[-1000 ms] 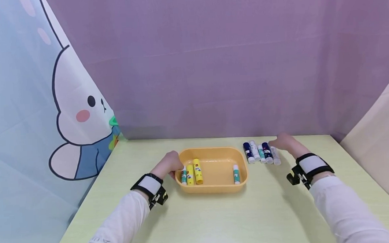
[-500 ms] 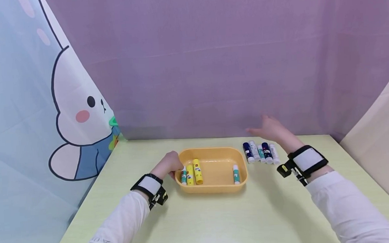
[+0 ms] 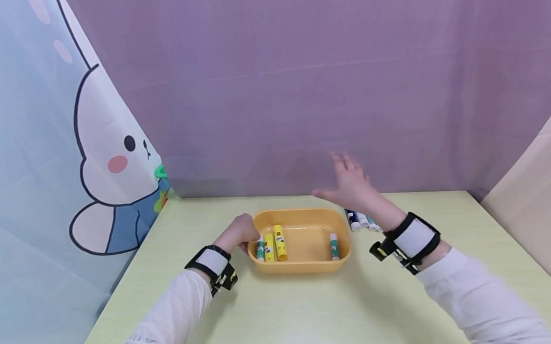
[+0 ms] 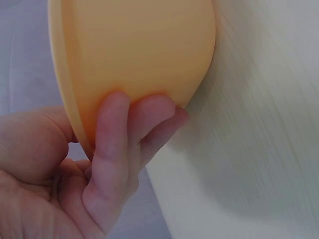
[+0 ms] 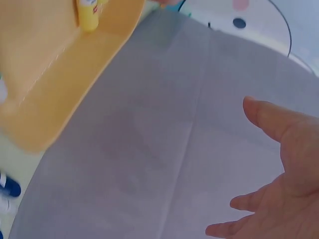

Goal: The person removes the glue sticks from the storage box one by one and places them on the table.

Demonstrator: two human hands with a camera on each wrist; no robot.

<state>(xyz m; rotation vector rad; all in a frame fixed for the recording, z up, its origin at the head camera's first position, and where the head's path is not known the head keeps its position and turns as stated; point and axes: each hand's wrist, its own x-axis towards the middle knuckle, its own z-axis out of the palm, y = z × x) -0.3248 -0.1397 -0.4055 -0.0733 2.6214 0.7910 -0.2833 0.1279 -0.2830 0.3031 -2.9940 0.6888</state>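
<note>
Yellow-orange tray [image 3: 304,267], at mid-frame in the head view, is pinched at its left rim by the left hand [image 3: 240,231], presumably for steadiness. Glue sticks [image 3: 280,243] are contained at both its ends. The right hand [image 3: 352,186] is raised, spread and unloaded, near the tray's upper-right corner. Movement is bounded by the purple curtain [image 3: 276,104] behind the table [image 3: 287,311]; room is offered across the lower frame.

We cannot count the glue sticks [image 3: 354,223] right of the tray [image 3: 304,267], because the right forearm [image 3: 386,211] hides part of their row. Print on the yellow glue sticks [image 3: 281,243] is too small to read. We lose the thumb tip of the left hand [image 3: 242,230] behind the tray's rim [image 4: 62,64], and the right wrist view cuts off a blurred navy glue stick [image 5: 10,186].
</note>
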